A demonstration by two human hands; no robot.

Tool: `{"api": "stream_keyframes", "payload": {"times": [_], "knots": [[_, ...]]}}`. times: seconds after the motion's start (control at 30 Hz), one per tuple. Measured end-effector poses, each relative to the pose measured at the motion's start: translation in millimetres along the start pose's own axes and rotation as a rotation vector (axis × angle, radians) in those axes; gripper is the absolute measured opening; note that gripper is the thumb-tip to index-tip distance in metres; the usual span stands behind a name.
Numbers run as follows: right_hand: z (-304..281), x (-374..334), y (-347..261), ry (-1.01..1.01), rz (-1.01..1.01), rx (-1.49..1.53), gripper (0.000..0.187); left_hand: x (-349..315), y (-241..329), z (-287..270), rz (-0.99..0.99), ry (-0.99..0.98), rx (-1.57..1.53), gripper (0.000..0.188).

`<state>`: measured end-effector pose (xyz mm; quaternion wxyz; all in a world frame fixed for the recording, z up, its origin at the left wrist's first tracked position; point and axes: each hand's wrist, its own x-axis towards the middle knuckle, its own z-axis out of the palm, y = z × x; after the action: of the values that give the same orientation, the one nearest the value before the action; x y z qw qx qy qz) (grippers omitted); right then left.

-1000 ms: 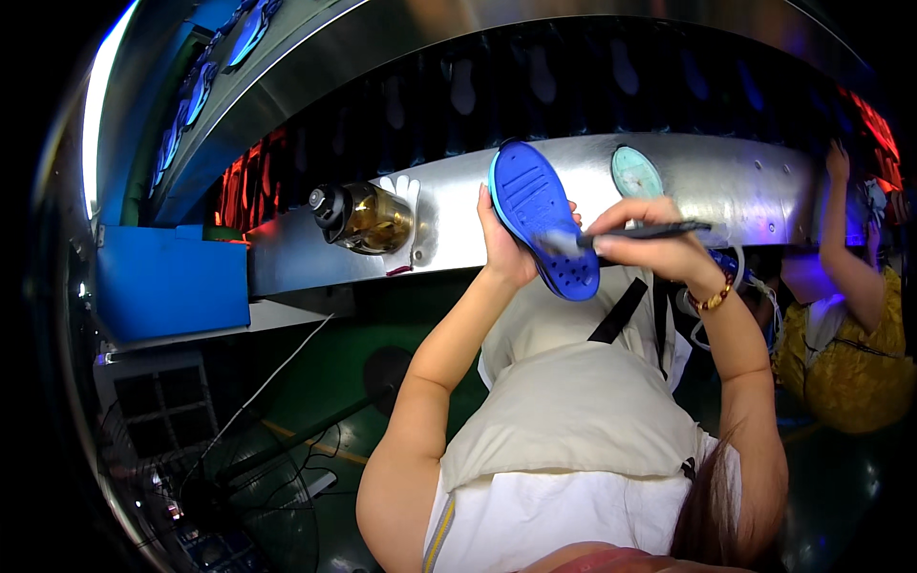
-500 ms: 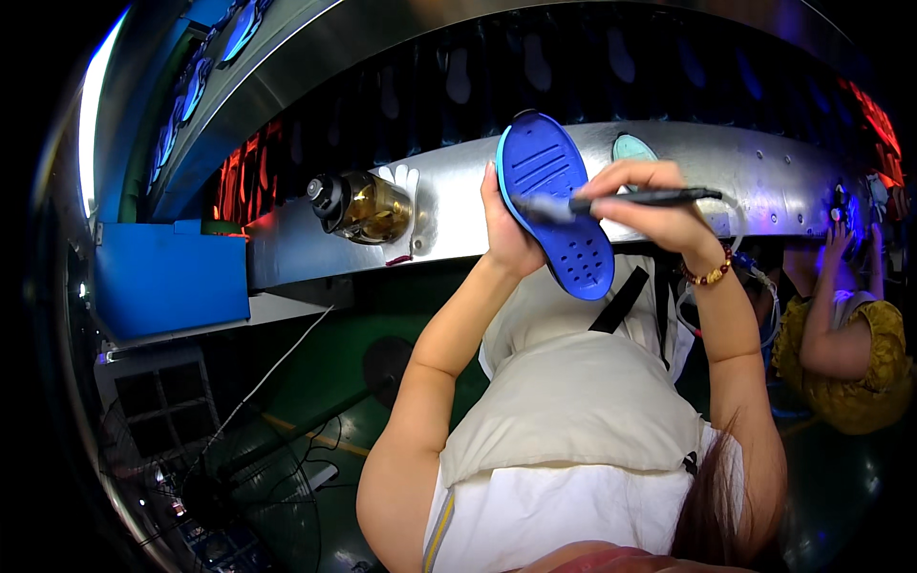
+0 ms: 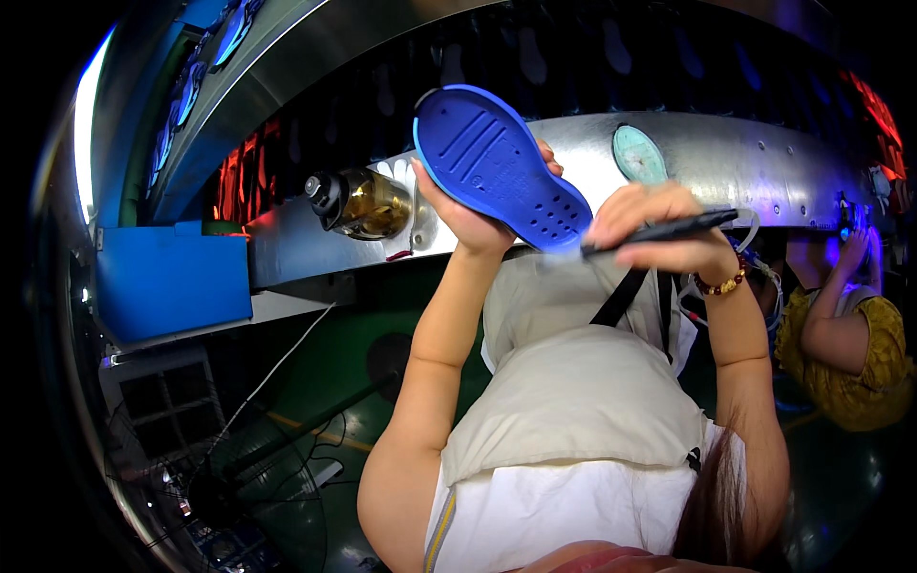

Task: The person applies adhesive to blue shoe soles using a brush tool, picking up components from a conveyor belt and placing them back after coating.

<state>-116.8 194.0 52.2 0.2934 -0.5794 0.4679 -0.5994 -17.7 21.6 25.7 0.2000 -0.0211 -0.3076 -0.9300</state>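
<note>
My left hand [image 3: 468, 218] grips a blue shoe sole [image 3: 497, 167] from underneath, holding it up with its grooved, dotted face toward me. My right hand [image 3: 654, 229] holds a dark pen-like tool [image 3: 669, 229] whose tip touches the sole's lower right edge. A beaded bracelet [image 3: 721, 284] circles my right wrist. A pale apron [image 3: 573, 401] covers my lap below both arms.
A metal conveyor rail [image 3: 764, 158] runs across behind the sole, with a teal sole [image 3: 638, 155] on it and a bottle of amber liquid [image 3: 363, 202] at its left. A blue box [image 3: 172, 277] sits far left. A person in yellow [image 3: 841, 325] works at the right.
My left hand has lifted the blue sole higher and tilted it more toward me. My right hand with the tool has slid down to the sole's lower right end.
</note>
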Motion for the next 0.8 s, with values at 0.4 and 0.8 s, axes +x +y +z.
{"api": "stream_keyframes", "payload": {"times": [0.4, 0.8], "knots": [[-1.2, -12.1, 18.3, 0.245, 0.211, 0.051, 0.019, 7.4, 10.5, 6.4, -0.048, 0.126, 0.067, 0.086], [22.1, -13.8, 41.5, 0.525, 0.248, 0.792, 0.018, -2.3, -5.7, 14.8, -0.170, 0.087, -0.152, 0.071]]}}
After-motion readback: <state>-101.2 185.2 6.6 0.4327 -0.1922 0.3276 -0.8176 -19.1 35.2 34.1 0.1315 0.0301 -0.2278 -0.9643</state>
